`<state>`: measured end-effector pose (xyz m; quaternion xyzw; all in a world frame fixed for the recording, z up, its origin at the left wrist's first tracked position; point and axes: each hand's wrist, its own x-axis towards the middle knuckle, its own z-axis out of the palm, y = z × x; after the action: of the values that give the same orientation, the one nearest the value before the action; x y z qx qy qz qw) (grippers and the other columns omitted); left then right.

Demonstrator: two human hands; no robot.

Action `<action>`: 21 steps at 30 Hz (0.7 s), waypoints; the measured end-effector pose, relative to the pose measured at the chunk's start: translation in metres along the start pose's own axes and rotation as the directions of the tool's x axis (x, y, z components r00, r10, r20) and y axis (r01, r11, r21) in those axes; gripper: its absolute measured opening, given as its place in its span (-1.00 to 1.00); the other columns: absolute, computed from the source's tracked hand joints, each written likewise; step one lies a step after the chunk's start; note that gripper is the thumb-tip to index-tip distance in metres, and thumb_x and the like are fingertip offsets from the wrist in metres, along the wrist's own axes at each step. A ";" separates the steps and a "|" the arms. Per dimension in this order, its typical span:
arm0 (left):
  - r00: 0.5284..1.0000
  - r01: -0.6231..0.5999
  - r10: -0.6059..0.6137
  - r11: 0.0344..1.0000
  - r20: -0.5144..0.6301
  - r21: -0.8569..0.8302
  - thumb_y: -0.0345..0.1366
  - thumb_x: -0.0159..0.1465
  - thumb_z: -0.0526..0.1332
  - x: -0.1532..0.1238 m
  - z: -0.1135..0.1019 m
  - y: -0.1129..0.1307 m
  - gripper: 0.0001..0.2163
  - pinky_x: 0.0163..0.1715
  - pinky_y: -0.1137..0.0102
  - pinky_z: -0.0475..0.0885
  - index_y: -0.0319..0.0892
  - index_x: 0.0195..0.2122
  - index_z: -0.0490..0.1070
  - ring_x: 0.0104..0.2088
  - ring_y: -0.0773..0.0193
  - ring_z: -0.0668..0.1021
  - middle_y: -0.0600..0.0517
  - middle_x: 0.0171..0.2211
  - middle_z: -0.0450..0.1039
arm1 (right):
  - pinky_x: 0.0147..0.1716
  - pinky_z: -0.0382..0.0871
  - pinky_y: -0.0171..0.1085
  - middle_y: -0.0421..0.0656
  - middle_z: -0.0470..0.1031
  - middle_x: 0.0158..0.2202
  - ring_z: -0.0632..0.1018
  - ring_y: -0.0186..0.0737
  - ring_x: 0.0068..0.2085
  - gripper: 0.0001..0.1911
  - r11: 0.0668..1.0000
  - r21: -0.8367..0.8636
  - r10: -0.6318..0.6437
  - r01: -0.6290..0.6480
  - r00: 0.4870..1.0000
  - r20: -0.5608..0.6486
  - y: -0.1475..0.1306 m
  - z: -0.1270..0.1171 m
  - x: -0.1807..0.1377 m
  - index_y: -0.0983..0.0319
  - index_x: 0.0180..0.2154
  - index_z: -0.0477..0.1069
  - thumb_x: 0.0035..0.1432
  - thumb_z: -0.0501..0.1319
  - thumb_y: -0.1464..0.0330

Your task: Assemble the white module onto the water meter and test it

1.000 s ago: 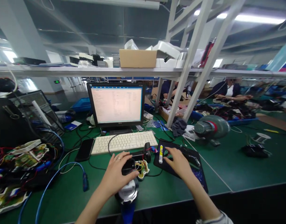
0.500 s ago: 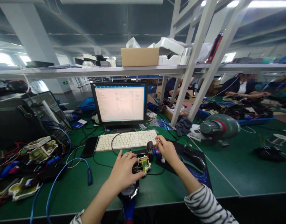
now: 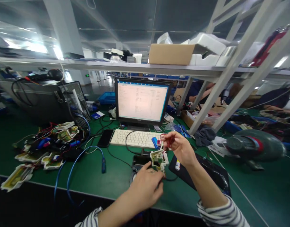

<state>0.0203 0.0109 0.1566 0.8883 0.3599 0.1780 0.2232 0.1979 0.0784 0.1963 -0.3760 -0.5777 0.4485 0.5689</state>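
The left hand [image 3: 145, 187] is low and near, in the middle of the green table [image 3: 116, 179]. Its fingers are pinched on the bottom of a small white board [image 3: 159, 157] and hold it up off the table. A moment ago the board lay flat by the black box [image 3: 140, 160]. Now it is lifted and tipped up so its parts face the person.

The right hand [image 3: 180, 148] was down on the black mat [image 3: 206, 175] a second ago. Now it is raised just right of the board. Its thumb and first finger are pressed together on thin red wires [image 3: 164, 138]. The wires run down to the board. A little blue part [image 3: 155, 142] hangs by the wires, just above the board.

So the board has come up from the table and both hands hold it between them, in front of the keyboard [image 3: 135, 138]. It looks like the person is now working on the wires and not on the mat.

A white pen [image 3: 177, 164] lies on the mat under the right hand. The screen [image 3: 141, 101] stands far behind. More boards and wires [image 3: 52, 142] lie in a heap on the left.
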 end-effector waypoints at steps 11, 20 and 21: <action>0.976 -0.193 0.209 0.961 -0.060 0.197 -0.39 0.22 0.16 -0.015 0.018 -0.004 -0.93 -0.02 0.27 0.45 -0.18 -0.29 0.41 -0.39 0.24 0.57 0.03 -0.44 0.54 | -0.60 0.14 -0.44 -0.17 0.49 -0.48 0.31 -0.46 -0.56 -0.86 0.962 -0.243 0.195 -0.124 0.936 0.294 0.001 0.038 -0.001 0.28 -0.39 0.43 0.02 0.16 0.35; 0.957 -0.210 0.239 0.962 -0.164 0.174 -0.27 0.32 0.11 -0.014 0.016 -0.007 -0.84 -0.03 0.30 0.43 -0.18 -0.39 0.35 -0.45 0.29 0.56 0.07 -0.50 0.50 | -0.40 0.37 -0.37 -0.17 0.50 -0.44 0.51 -0.34 -0.39 -0.83 0.915 -0.398 0.207 -0.067 0.925 0.318 0.001 0.026 -0.010 0.25 -0.38 0.41 0.08 0.08 0.33; 0.953 -0.215 0.247 0.960 -0.176 0.180 -0.24 0.33 0.10 -0.014 0.017 -0.007 -0.82 -0.04 0.29 0.44 -0.18 -0.40 0.35 -0.46 0.29 0.55 0.08 -0.51 0.50 | -0.39 0.37 -0.37 -0.17 0.50 -0.43 0.51 -0.34 -0.38 -0.82 0.908 -0.413 0.214 -0.064 0.920 0.328 0.001 0.027 -0.012 0.25 -0.37 0.42 0.09 0.07 0.34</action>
<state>0.0150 0.0005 0.1362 0.9172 0.2866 0.2608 0.0928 0.1718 0.0654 0.1928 -0.4333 -0.7231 0.4250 0.3298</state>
